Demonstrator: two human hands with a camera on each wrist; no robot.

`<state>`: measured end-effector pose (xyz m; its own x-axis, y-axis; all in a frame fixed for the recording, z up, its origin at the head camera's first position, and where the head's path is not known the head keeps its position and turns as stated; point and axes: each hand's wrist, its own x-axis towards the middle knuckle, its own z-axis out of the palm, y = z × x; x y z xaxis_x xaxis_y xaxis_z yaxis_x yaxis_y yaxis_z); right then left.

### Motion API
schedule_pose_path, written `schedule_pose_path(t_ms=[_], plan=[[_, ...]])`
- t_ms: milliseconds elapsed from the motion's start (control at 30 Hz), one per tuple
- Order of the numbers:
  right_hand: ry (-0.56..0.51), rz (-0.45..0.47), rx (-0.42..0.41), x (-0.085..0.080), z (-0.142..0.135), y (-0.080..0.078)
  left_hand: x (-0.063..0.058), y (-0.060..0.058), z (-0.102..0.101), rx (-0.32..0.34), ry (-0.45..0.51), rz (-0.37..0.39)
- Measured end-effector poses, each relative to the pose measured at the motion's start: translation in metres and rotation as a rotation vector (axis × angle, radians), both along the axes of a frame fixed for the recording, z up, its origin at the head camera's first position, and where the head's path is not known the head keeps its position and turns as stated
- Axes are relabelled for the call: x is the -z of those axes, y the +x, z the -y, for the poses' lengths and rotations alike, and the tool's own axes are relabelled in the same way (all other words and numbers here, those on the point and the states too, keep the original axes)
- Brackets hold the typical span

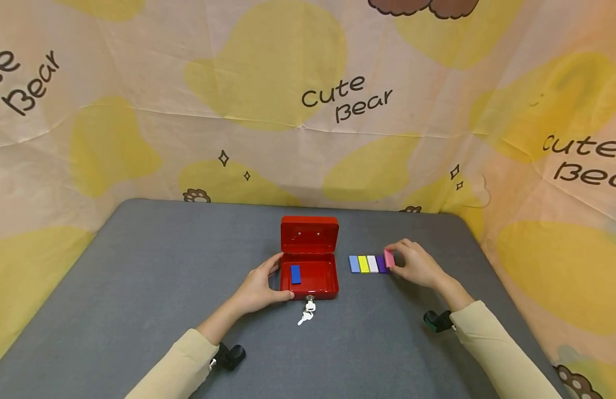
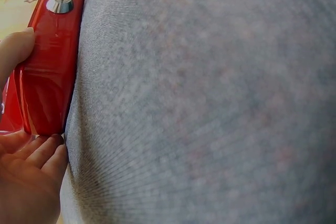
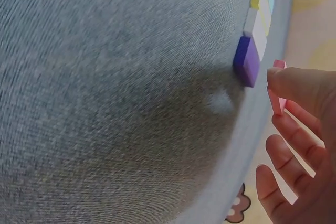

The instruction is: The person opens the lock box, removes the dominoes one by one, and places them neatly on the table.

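Note:
A red metal cash box (image 1: 324,295) stands on the table with its lid (image 1: 309,235) raised, and a dark blue block (image 1: 295,274) lies inside at the left. My left hand (image 1: 258,288) grips the box's left side, thumb at the front corner and fingers along the side wall. Keys (image 1: 306,317) hang from the front lock (image 2: 60,3). To the right of the box, my right hand (image 1: 419,267) pinches a pink block (image 3: 278,98) between thumb and fingers. In the right wrist view the pink block is held up, apart from the purple block (image 3: 247,62).
A light blue block (image 1: 354,264), a yellow block (image 1: 363,264) and a white block (image 1: 372,264) lie in a row with the purple one, right of the box. The grey table (image 1: 153,266) ends at a printed cloth backdrop (image 1: 268,100) behind and at the sides.

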<state>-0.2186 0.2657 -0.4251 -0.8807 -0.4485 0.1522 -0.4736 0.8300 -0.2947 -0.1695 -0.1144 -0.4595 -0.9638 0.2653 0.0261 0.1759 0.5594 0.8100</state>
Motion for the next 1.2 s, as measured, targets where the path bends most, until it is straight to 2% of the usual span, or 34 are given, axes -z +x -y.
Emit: schedule_pose_path(t_ms=[333, 767, 1200], plan=[[-0.009, 0.029, -0.015, 0.005, -0.006, -0.001, 0.000, 0.000, 0.001, -0.001, 0.001, 0.006], [0.037, 0.045, -0.008, 0.018, -0.012, -0.006, 0.002, -0.001, 0.001, -0.003, -0.005, 0.001], [0.029, 0.050, -0.036, 0.016, -0.010, -0.003, 0.000, 0.000, 0.001, 0.000, 0.003, 0.000]])
